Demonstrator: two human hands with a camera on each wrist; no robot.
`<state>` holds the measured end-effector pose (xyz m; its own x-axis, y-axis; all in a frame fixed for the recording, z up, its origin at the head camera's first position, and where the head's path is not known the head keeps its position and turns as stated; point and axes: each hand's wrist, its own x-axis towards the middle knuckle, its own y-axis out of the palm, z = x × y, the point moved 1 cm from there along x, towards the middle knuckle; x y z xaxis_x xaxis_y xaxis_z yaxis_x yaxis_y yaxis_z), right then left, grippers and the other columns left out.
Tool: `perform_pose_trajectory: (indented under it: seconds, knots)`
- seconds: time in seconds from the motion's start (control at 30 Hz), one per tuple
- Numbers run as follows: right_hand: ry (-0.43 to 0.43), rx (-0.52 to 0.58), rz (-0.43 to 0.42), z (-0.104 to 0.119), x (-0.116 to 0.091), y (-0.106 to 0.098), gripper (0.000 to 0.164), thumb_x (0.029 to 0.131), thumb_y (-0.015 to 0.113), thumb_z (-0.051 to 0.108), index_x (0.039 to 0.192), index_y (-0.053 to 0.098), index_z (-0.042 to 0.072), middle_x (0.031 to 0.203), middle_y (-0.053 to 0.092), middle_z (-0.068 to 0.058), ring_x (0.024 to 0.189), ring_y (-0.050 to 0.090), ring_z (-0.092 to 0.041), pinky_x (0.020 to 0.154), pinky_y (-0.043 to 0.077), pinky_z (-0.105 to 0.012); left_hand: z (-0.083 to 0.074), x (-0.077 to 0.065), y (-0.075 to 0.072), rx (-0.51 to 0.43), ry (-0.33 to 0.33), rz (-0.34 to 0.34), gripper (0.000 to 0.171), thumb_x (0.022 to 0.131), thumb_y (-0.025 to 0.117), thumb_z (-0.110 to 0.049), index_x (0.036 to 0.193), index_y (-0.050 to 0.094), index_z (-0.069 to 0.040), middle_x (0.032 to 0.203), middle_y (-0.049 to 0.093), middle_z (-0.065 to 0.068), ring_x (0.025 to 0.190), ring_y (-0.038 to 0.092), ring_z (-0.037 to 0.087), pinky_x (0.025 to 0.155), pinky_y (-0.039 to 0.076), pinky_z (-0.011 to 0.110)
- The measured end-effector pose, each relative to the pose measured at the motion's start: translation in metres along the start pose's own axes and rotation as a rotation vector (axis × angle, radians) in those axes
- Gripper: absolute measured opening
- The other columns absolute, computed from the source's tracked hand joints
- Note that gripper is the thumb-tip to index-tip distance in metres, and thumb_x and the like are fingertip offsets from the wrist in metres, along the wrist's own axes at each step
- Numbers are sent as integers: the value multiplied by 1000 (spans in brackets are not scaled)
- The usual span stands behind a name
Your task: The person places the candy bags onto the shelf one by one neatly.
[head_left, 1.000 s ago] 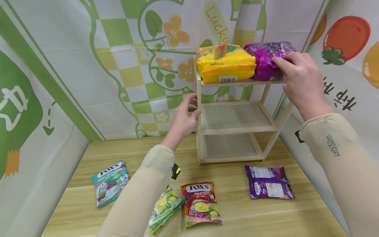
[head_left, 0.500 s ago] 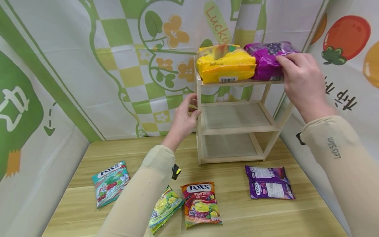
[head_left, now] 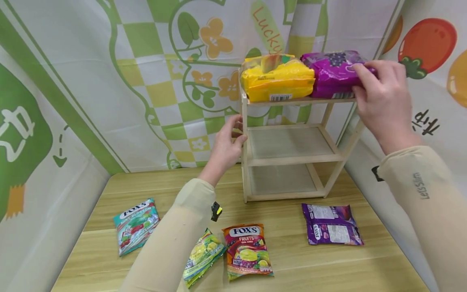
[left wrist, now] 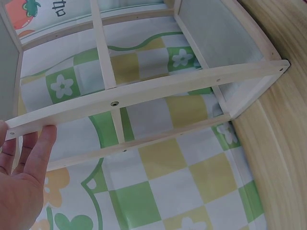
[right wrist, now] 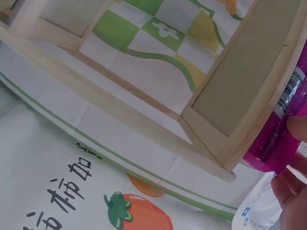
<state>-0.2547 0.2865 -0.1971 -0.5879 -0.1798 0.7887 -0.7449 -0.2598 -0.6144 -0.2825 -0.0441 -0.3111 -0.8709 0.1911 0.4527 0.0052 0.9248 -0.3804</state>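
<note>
A puffy purple bag with a dark grape print [head_left: 333, 75] lies on the top level of a small wooden rack [head_left: 292, 161]. My right hand [head_left: 384, 97] pinches that bag's right end, thumb at the front side and fingers over the top; in the right wrist view the thumb [right wrist: 298, 127] presses the purple wrapper. Beside it, a yellow bag [head_left: 279, 79] fills the left half of the same level. My left hand [head_left: 228, 142] holds the rack's left front post, just under the top level; in the left wrist view its fingertips meet the wooden post [left wrist: 144, 93].
On the wood-grain table [head_left: 292, 265] lie a teal candy bag [head_left: 136, 227], a yellow-green one [head_left: 203, 257] partly behind my left sleeve, an orange-red one [head_left: 248, 251] and a dark purple one [head_left: 331, 225] with its back up. Printed cloth walls stand close behind and right of the rack.
My right hand has slid right along the purple bag, from its front top to its right end, uncovering more of the bag. The left hand stays at the post.
</note>
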Motion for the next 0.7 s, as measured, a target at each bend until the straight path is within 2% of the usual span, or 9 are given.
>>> perform_pose_trajectory:
  seconds: [0.17,0.3,0.53,0.63,0.7]
  knots:
    - [116,42,29,-7,-5,0,58,103,58,14,158,39,16,158,34,-16,146,29,-33,118,36,-55,0,0,0,9,-7,2,40,100,58,4,137,50,-7,120,61,11,105,65,31,84,60,39]
    - [199,109,31,-16,-12,2,68,102,60,15,162,28,19,160,27,-13,148,26,-28,118,36,-54,0,-1,0,16,-15,5,39,100,57,4,137,50,-9,121,61,10,105,65,30,83,60,38]
    - [202,186,-12,-39,-27,8,77,100,65,19,163,22,16,155,30,-23,147,27,-32,126,24,-45,0,-1,1,15,-16,2,39,101,57,3,137,50,-10,121,60,10,105,65,29,82,61,37]
    - [227,202,-5,-46,-32,11,79,99,65,22,163,20,16,156,30,-22,148,28,-31,126,23,-45,0,-1,1,13,-9,-3,40,101,57,4,137,50,-10,121,60,10,104,65,29,82,61,37]
    - [255,210,18,-49,-34,12,80,99,65,24,164,18,15,156,30,-24,146,30,-35,124,26,-50,0,0,1,13,-6,-5,40,100,57,4,137,50,-11,121,60,10,104,65,29,81,61,37]
